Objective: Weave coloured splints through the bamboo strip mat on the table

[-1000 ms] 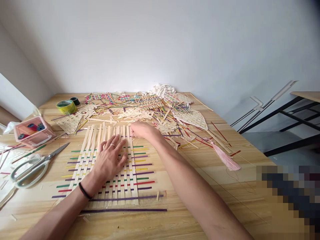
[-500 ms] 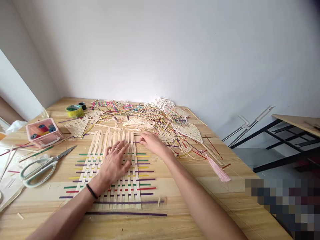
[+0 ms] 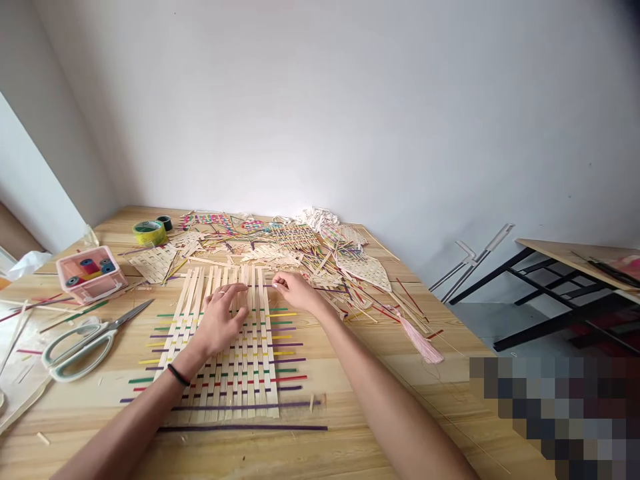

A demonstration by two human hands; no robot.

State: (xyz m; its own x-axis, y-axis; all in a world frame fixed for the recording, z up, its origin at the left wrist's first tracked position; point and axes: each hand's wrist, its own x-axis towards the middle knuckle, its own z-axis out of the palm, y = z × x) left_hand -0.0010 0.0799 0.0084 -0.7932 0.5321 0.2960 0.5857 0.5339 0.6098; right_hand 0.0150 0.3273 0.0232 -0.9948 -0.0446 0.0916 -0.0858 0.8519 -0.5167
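A woven mat (image 3: 220, 393) of pale bamboo strips crossed by coloured strips lies on the table in front of me. Over its upper half is my left hand (image 3: 223, 320), palm down with fingers apart and slightly curled, a ring on one finger. Whether its fingertips touch the pale strips, I cannot tell. At the mat's upper right edge my right hand (image 3: 293, 290) pinches a thin purple strip (image 3: 269, 287), which runs in among the loose upper ends of the pale strips. Coloured strip ends stick out on both sides. Part of the weave is hidden under my left hand.
Scissors (image 3: 95, 340) lie left of the mat, below a pink box (image 3: 95, 283) with thread spools. Yellow tape (image 3: 150, 232) stands behind. Scrap strips and woven pieces (image 3: 295, 237) crowd the back. A fan-shaped weave (image 3: 367, 269) with a pink tassel (image 3: 423, 341) lies right.
My left hand has lifted slightly, its fingers more curled than when they lay flatter on the mat. My right hand stays at the mat's upper right. The camera view has shifted a little.
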